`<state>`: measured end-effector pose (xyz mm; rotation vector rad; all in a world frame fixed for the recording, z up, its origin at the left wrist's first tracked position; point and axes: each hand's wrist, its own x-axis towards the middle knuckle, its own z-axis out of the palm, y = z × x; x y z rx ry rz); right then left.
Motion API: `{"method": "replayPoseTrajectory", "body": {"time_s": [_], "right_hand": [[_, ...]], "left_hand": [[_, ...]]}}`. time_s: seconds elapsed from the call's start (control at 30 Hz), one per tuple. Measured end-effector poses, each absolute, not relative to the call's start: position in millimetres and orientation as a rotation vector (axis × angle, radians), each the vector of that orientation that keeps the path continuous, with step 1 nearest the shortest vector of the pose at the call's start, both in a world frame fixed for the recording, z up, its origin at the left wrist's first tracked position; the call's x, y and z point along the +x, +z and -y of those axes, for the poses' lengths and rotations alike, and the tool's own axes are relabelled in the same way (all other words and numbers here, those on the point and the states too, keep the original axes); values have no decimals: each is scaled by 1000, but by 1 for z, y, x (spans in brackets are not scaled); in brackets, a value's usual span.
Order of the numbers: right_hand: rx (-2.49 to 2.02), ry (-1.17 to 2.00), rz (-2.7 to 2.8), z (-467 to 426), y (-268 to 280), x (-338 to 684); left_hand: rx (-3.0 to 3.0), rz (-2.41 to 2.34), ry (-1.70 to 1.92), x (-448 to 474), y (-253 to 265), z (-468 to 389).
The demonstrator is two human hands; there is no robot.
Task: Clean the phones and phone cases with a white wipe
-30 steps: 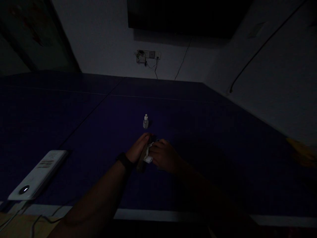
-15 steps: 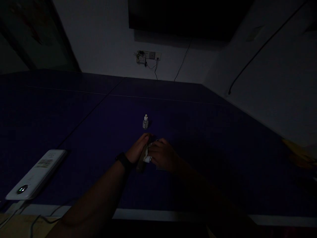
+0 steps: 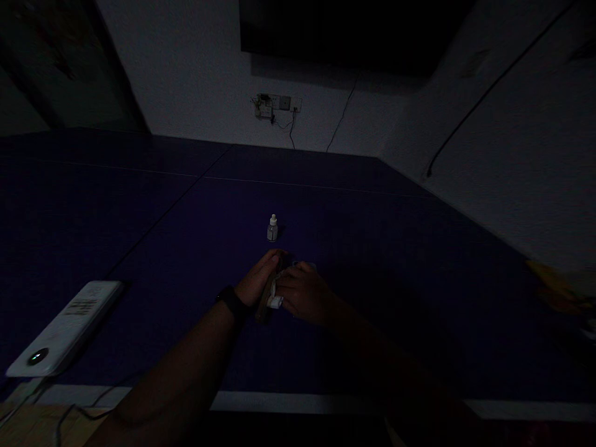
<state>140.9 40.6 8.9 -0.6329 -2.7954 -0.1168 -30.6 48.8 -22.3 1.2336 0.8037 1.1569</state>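
In the dim head view, my left hand, with a dark band at its wrist, is closed on a long brown bar-shaped object whose exact kind I cannot make out. My right hand is closed on a crumpled white cloth or tissue, pressed against the bar's right side. A faint pale edge shows just behind the right hand; its kind is unclear. Beyond the hands a small clear bottle with a white cap stands upright on the dark blue tabletop.
A white power bank with a lit indicator and a cable lies at the left near the table edge. Something yellow is at the far right. Wall sockets with wires and a dark screen are on the wall behind.
The white cloth has shifted slightly, with the right hand's fingers a little differently placed on it. The left hand keeps its hold. The bottle stands where it was.
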Motion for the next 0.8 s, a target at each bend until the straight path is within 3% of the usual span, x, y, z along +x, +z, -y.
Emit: {"method": "replayPoseTrajectory", "body": {"time_s": [0.8], "right_hand": [[-508, -79, 2955, -32, 8, 138]], "left_hand": [[1261, -871, 1187, -32, -25, -49]]}}
